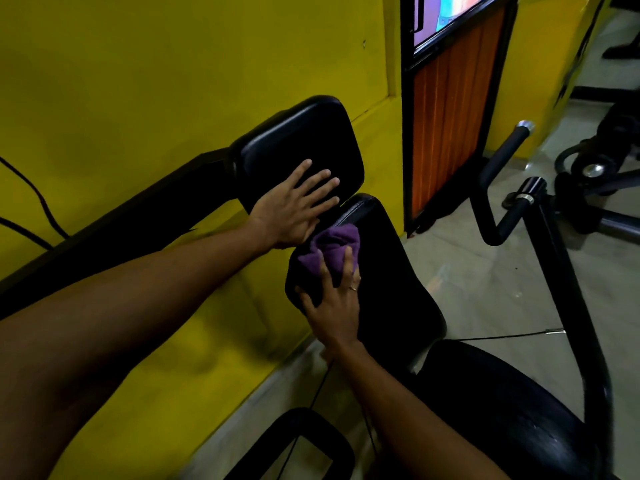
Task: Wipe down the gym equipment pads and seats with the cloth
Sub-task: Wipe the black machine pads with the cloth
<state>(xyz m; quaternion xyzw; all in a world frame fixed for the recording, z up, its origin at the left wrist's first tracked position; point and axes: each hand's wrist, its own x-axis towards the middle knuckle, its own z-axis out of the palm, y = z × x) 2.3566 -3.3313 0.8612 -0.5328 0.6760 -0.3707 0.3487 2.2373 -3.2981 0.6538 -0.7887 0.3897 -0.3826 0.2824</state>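
A purple cloth (332, 247) lies bunched on the upper left part of a black padded seat (391, 292). My right hand (334, 303) presses down on the cloth with spread fingers, a ring on one finger. Just above the seat is a black back pad (294, 140) on a dark metal arm. My left hand (294, 206) rests flat on the lower part of that pad, fingers apart, holding nothing. The seat's upper edge almost meets the pad's lower corner.
A yellow wall (138, 64) runs close on the left. A black handlebar frame (519, 202) rises to the right of the seat. A round black pad (502, 410) sits at lower right. More black equipment (595, 174) stands on the grey floor.
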